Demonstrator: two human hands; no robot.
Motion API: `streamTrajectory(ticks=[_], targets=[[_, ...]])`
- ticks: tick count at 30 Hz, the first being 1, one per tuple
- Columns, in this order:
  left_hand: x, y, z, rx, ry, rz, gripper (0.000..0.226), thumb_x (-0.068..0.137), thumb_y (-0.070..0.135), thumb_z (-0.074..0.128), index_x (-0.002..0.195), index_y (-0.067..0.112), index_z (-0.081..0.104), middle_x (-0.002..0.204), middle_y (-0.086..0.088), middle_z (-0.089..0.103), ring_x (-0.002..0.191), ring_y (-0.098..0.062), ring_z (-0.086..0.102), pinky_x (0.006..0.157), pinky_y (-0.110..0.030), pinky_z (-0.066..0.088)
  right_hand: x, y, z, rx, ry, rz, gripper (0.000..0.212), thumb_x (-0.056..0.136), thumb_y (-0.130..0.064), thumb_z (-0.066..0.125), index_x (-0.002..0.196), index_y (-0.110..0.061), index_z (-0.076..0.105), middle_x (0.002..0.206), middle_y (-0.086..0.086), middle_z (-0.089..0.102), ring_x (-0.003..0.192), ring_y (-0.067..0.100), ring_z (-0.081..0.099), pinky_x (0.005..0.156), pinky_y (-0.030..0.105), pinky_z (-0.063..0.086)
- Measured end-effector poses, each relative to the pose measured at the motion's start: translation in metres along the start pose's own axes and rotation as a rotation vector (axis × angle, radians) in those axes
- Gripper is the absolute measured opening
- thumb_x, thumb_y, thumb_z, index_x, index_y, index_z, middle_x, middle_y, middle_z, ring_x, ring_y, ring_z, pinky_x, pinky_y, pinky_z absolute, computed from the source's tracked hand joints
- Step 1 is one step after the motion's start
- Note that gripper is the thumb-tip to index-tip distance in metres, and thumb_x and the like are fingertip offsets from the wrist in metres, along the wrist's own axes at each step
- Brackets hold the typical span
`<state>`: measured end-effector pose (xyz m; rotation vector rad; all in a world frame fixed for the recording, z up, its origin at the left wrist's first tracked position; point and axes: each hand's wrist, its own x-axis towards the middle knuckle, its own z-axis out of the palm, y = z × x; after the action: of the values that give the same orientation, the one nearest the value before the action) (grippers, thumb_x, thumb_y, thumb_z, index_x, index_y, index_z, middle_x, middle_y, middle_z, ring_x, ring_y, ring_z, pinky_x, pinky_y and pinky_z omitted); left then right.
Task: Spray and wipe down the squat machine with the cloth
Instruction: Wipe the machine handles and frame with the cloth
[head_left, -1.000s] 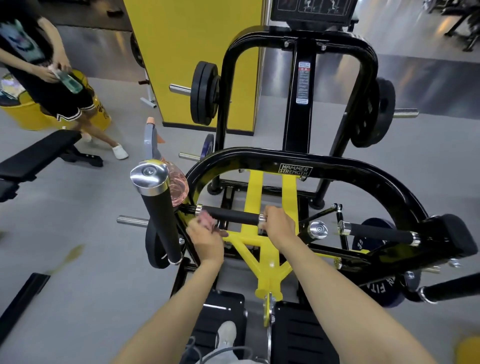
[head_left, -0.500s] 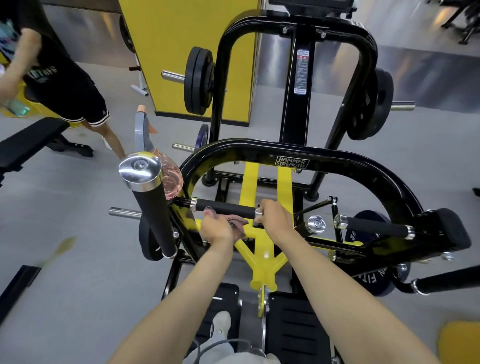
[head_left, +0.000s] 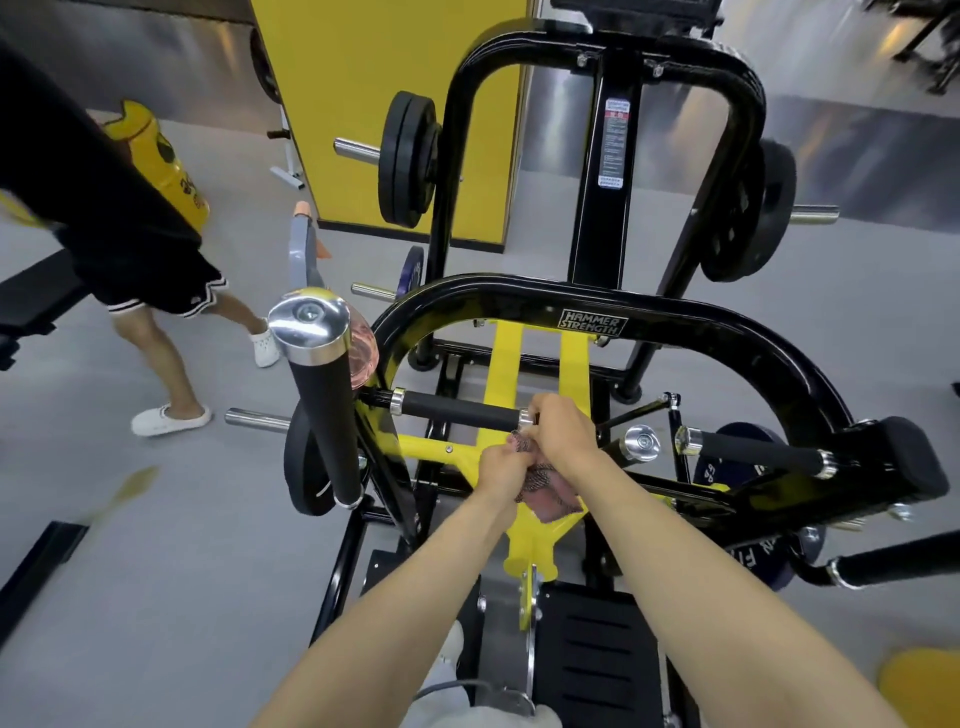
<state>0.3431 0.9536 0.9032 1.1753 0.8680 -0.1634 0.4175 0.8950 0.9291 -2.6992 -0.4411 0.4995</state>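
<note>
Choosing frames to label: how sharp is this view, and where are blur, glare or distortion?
Head view: left hand, cloth and right hand on the handle fairly sharp; passer-by and corners motion-blurred; wide-angle lens bows the black frame; glare on the chrome end cap.

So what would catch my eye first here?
Dead centre, the left hand and right hand meet over a pinkish cloth at the end of a black handle. Around them curves the squat machine's black frame with bright yellow bars, weight plates loaded behind. A second person is at far left.
</note>
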Motion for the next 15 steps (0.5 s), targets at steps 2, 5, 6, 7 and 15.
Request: streamTrajectory(ticks=[2, 5, 6, 7, 15], targets=[[0.011, -0.003, -0.006, -0.111, 0.034, -0.065, 0.006, 0.079, 0.003, 0.063, 0.085, 0.001, 0.062, 0.085, -0.02, 0.064, 0.074, -0.027, 0.062, 0.063, -0.033, 0.046, -0.001, -0.001, -0.001, 0.005, -0.014, -0.001, 0.012, 0.085, -0.007, 0.059, 0.082, -0.012, 0.049, 0.068, -0.005, 0.05, 0.073, 0.02, 0.058, 0.058, 0.025, 0.042], [0.013, 0.006, -0.02, -0.321, 0.022, -0.162, 0.014, 0.095, -0.002, 0.046, 0.086, 0.0, 0.056, 0.082, -0.019, 0.061, 0.071, -0.03, 0.059, 0.065, -0.037, 0.048, -0.002, -0.004, -0.002, -0.078, 0.007, -0.011, 0.014, 0.082, -0.005, 0.064, 0.082, -0.011, 0.051, 0.078, 0.003, 0.058, 0.083, 0.029, 0.061, 0.065, 0.032, 0.042], [0.018, 0.006, -0.022, -0.373, 0.018, -0.176, 0.019, 0.098, -0.002, 0.041, 0.086, 0.001, 0.055, 0.081, -0.018, 0.06, 0.071, -0.03, 0.058, 0.064, -0.037, 0.047, -0.001, -0.004, -0.002, -0.083, -0.002, -0.012, 0.015, 0.082, -0.005, 0.063, 0.082, -0.012, 0.05, 0.081, 0.005, 0.059, 0.082, 0.029, 0.06, 0.065, 0.032, 0.04], [0.022, 0.008, -0.022, -0.412, 0.03, -0.18, 0.021, 0.099, -0.003, 0.038, 0.084, 0.001, 0.054, 0.08, -0.017, 0.059, 0.07, -0.029, 0.057, 0.063, -0.037, 0.047, -0.002, -0.005, -0.002, -0.09, 0.001, -0.018, 0.017, 0.082, -0.004, 0.062, 0.081, -0.013, 0.048, 0.082, 0.006, 0.057, 0.08, 0.028, 0.057, 0.063, 0.032, 0.038], [0.033, 0.0, -0.022, -0.06, -0.015, 0.009, 0.013, 0.095, -0.005, 0.046, 0.092, 0.002, 0.056, 0.08, -0.007, 0.056, 0.068, -0.011, 0.062, 0.051, -0.014, 0.047, -0.004, -0.003, -0.004, -0.07, 0.008, -0.003, 0.012, 0.082, -0.014, 0.063, 0.087, -0.018, 0.052, 0.092, 0.005, 0.063, 0.09, 0.028, 0.061, 0.063, 0.03, 0.037]])
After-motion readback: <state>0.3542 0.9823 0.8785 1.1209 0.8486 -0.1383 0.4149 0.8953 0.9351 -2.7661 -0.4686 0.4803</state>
